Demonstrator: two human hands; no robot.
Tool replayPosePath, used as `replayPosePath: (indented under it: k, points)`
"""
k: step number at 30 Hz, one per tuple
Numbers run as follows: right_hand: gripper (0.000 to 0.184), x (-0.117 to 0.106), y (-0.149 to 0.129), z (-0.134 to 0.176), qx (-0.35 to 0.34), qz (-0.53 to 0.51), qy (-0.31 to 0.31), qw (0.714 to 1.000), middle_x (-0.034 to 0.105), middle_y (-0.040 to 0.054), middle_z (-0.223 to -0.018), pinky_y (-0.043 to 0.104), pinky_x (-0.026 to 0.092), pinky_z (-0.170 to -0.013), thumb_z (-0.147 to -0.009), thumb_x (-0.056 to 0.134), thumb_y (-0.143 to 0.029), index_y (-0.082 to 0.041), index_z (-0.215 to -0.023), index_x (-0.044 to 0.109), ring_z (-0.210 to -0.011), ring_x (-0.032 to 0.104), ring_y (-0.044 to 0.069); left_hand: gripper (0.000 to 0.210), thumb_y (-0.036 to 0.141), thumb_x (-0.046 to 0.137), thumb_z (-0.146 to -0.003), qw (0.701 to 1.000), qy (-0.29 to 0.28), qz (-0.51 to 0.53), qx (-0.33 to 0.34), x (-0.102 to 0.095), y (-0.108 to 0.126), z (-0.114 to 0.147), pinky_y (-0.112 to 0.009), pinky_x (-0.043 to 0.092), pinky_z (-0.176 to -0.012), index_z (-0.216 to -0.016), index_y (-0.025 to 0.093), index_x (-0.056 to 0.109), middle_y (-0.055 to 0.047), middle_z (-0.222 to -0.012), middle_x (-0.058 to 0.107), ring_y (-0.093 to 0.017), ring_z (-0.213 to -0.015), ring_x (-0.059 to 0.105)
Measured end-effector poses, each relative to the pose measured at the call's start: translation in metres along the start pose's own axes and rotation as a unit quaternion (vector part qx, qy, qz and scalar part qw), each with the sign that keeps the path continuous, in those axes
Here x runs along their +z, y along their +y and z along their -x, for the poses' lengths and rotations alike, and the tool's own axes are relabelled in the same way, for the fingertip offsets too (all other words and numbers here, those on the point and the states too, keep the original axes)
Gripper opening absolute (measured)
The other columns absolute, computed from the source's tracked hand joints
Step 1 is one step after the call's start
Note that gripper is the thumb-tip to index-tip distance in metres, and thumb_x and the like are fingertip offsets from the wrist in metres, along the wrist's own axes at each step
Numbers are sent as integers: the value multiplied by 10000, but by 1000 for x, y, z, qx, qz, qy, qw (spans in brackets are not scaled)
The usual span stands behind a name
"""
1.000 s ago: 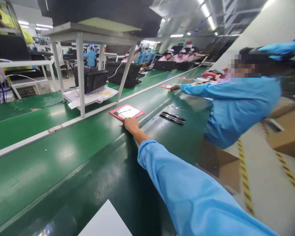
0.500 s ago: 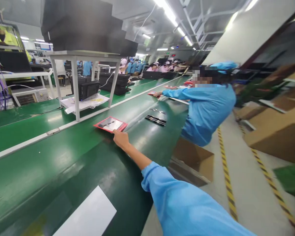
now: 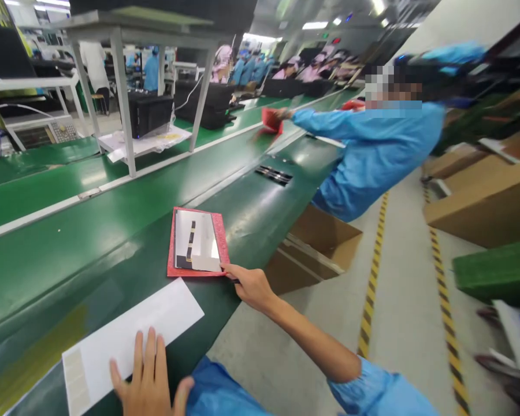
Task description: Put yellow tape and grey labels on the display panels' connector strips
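My right hand (image 3: 252,288) is closed on the near right corner of a red foam sheet (image 3: 223,234). On that sheet lies a flat display panel (image 3: 204,240) with a silvery back and a dark strip with pale patches. Something small and dark shows under my right fingers; I cannot make out what it is. With fingers spread, my left hand (image 3: 146,375) rests on or just over a white rectangular sheet (image 3: 167,309), which has a pale beige strip at its left end. The white sheet lies close to the bench edge, nearer me than the red foam sheet.
Farther along the green bench (image 3: 125,231) lie dark narrow strips (image 3: 274,174). Beyond them a co-worker in blue (image 3: 355,156) holds another red sheet (image 3: 271,121). A white-legged stand (image 3: 123,104) rises at the back left. An open cardboard box (image 3: 329,237) sits beside the bench.
My right hand has drawn the red foam sheet with the panel nearer and turned it. My left hand has come into view over the white sheet. The co-worker's red sheet is now lifted.
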State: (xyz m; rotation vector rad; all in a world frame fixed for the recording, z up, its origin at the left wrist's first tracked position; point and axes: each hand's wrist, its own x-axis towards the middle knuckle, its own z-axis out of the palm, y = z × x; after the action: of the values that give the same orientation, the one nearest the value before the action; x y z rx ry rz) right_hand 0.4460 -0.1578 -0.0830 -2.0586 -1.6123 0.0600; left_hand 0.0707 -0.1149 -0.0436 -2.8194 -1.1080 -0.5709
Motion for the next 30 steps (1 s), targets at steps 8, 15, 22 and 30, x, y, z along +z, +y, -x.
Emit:
replayPosePath:
  k: [8,15,22,30]
  points:
    - [310,-28,-13,60,9,-70,33,997,809,78,-1203,328,654,-795,-974,516,-287,-246,-1124,785,-963,823,244,573,355,423,-1108,992,-126,28,1,-3,16,-77,-751,234,-1288,-1605,73,463,-244,-1684,427,-391,-1572,423]
    - [518,-42,-34,45,207,-23,87,974,808,156,-1142,432,601,-850,-967,572,-621,-187,-1164,775,-931,779,324,585,341,305,-1136,985,-156,-38,-57,-19,13,-85,-835,221,-1247,-1606,18,434,-257,-1698,395,-406,-1591,381]
    - [551,-33,-62,10,303,32,43,951,801,202,-1037,438,512,-800,-929,558,-589,-167,-1187,801,-911,740,383,629,455,275,-1149,986,-165,20,26,4,62,-119,-802,305,-1250,-1600,54,452,-194,-1688,444,-338,-1617,349]
    - [461,-34,-83,14,299,-38,29,953,807,104,-980,399,511,-826,-827,616,-595,-217,-1015,801,-849,732,303,620,460,275,-1154,985,-169,23,22,-5,71,-91,-788,370,-1224,-1576,53,476,-196,-1674,467,-327,-1579,410]
